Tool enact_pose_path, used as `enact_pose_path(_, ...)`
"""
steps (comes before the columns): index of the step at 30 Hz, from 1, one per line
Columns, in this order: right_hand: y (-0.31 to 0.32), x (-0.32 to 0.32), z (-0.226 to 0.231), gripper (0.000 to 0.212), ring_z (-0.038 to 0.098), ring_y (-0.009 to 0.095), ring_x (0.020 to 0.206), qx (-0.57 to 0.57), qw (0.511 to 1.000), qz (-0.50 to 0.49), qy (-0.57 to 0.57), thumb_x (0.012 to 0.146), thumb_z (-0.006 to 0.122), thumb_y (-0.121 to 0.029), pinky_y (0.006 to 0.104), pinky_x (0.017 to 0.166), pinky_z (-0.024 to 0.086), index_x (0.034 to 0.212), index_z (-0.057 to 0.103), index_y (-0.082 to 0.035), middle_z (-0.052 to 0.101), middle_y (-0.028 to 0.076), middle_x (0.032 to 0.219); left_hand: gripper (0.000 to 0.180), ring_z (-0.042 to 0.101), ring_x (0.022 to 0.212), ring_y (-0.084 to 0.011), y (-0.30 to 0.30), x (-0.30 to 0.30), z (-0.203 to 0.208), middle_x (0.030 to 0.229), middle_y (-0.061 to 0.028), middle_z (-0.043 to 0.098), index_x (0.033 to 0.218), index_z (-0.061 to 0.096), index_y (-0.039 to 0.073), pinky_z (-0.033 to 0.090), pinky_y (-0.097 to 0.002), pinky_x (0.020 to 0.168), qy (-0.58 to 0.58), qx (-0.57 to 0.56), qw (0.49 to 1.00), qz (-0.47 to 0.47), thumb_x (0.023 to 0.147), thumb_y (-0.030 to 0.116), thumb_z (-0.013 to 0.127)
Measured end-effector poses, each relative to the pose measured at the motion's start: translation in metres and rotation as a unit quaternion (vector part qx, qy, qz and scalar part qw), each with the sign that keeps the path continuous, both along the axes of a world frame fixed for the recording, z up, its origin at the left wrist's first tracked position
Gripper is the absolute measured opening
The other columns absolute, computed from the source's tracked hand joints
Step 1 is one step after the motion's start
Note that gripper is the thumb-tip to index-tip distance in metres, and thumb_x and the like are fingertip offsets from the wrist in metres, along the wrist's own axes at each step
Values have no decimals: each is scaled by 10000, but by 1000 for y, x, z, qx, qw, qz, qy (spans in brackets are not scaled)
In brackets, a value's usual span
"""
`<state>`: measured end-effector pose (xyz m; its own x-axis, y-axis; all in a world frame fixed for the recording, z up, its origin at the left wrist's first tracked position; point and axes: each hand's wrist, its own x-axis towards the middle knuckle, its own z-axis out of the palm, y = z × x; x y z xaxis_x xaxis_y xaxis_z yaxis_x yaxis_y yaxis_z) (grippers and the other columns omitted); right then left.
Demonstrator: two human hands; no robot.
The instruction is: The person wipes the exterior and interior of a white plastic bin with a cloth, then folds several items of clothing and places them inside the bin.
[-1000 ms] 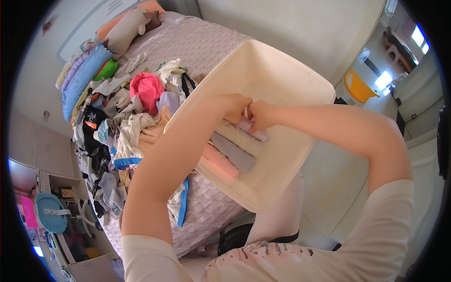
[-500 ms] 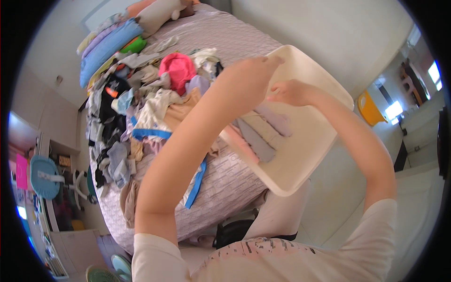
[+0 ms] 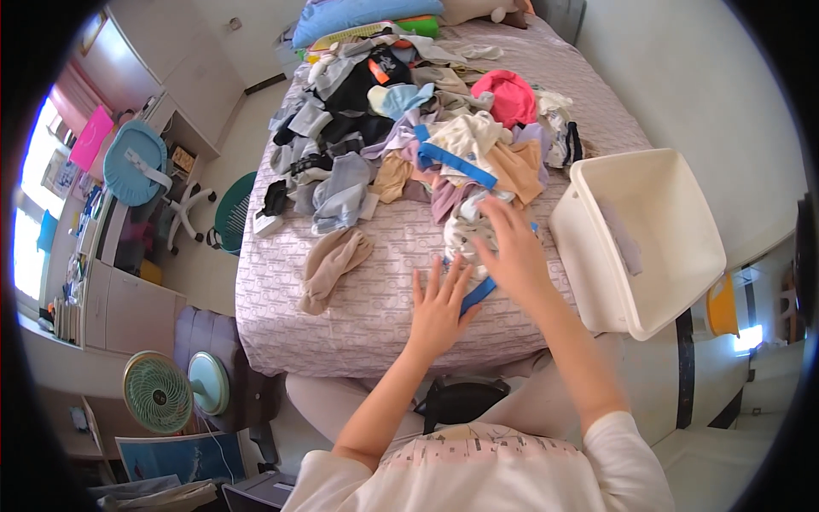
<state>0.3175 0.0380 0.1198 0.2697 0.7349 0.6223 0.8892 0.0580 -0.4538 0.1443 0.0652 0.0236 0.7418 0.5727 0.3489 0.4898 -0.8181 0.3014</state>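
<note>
Person, seen from above. 2 bare forearms, no watch, bracelet or ring visible on either. Left hand: 5 fingers, nails short and unpainted as far as the view shows. Right hand: bare, slightly motion-blurred. Garment: short-sleeved top, pale cream, sleeves ending above the elbow; a band of small dark printed figures runs across the chest at the near edge. Legs below: light, pinkish-white trousers or leggings, smooth, without visible pattern.
</note>
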Motion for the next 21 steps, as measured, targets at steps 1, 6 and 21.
enact_pose_path(1, 22, 8, -20, 389, 667, 354, 1018, 8, 1000, -22, 2, 864, 753, -142, 425, 895, 537, 1224, 645, -43, 697, 153, 1135, 700, 318, 1497, -373, 0, -1, -5, 1625, -105, 368, 1531, 437, 127, 214, -639, 1179, -8, 2, 1000, -12, 940, 436, 650)
enact_pose_path(6, 56, 32, -51, 283, 677, 190, 776, -124, 969, 19, 211, 844, 804, -158, 330, 719, 531, 1054, 684, -10, 709, 90, 883, 663, 457, 1390, -377, 4, -25, 11, 1500, -192, 485, 1452, 494, 69, 337, -526, 1153, -165, -197, 966, -39, 883, 282, 761)
enact_pose_path(21, -33, 26, -49, 541, 446, 322, 1372, -192, 972, 95, -97, 807, 717, -90, 495, 1119, 340, 1332, 603, -156, 545, 104, 1402, 227, 633, 1199, -370, 9, -3, 0, 1149, -108, 698, 1117, 674, 42, 465, -507, 1028, -272, -170, 947, -11, 895, -7, 675)
